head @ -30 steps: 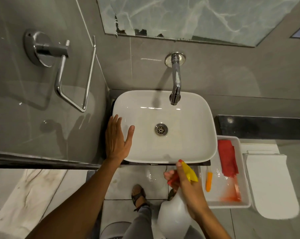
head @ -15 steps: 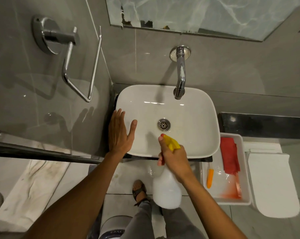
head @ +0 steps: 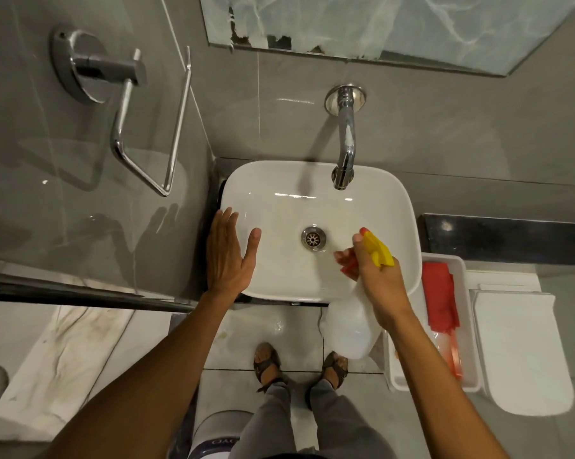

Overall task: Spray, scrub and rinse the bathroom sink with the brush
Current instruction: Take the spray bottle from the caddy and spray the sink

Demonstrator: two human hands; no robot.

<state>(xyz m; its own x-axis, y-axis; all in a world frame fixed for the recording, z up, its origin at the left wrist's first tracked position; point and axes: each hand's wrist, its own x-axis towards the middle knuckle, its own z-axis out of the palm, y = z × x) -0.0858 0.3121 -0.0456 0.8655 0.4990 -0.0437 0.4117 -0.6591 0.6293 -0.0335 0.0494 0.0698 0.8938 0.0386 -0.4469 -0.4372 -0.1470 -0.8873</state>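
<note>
A white rectangular sink (head: 279,200) with a metal drain (head: 313,238) sits below a chrome wall tap (head: 345,144). My right hand (head: 377,276) is shut on a white spray bottle (head: 350,329) with a yellow and red nozzle (head: 377,250), held over the sink's right front part, nozzle pointing toward the drain. My left hand (head: 228,256) rests flat and open on the sink's left front rim. No brush head is clearly visible; a red-handled item (head: 455,356) lies blurred in the tray.
A white tray (head: 471,369) to the right holds a red cloth (head: 440,299). A white toilet lid (head: 524,352) lies further right. A chrome towel holder (head: 130,124) hangs on the left wall. A mirror (head: 378,24) is above. My sandalled feet (head: 267,362) stand on the tiled floor.
My right hand has carried the spray bottle up from below the sink's front edge to over the basin, then rightward. My left hand stays on the left rim.
</note>
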